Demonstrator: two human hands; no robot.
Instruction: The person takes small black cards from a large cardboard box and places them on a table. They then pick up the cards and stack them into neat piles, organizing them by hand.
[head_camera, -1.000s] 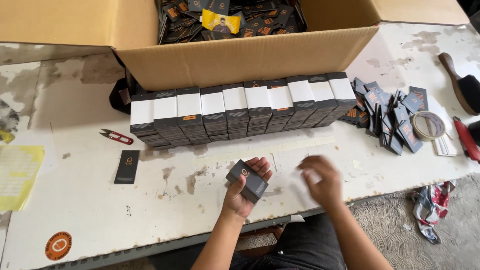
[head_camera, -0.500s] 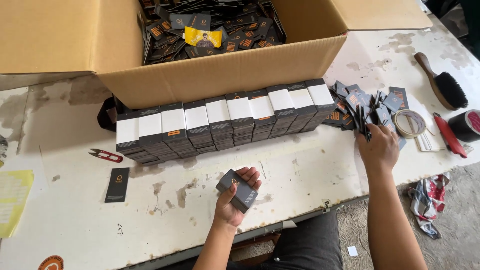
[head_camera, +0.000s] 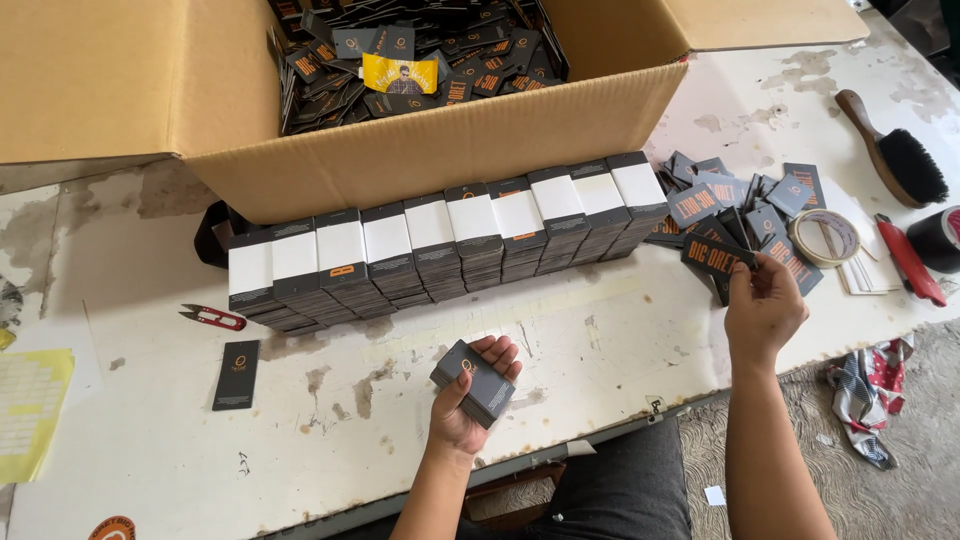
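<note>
Black card tags: small stack (head_camera: 473, 381) gripped in left hand (head_camera: 462, 400), palm up, above the worn white table (head_camera: 600, 330). Right hand (head_camera: 762, 310) pinches a single tag (head_camera: 716, 256) at the near edge of the loose pile (head_camera: 740, 205). Row of banded bundles (head_camera: 440, 250) stands against the open cardboard box (head_camera: 430, 150). Red snips (head_camera: 212, 318) lie at left; tape roll (head_camera: 824, 238) beside the pile.

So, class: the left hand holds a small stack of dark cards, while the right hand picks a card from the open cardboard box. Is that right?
Not quite. In the head view the right hand picks a card from the loose pile on the table, not from the cardboard box. The left hand does hold the small stack of dark cards.
</note>
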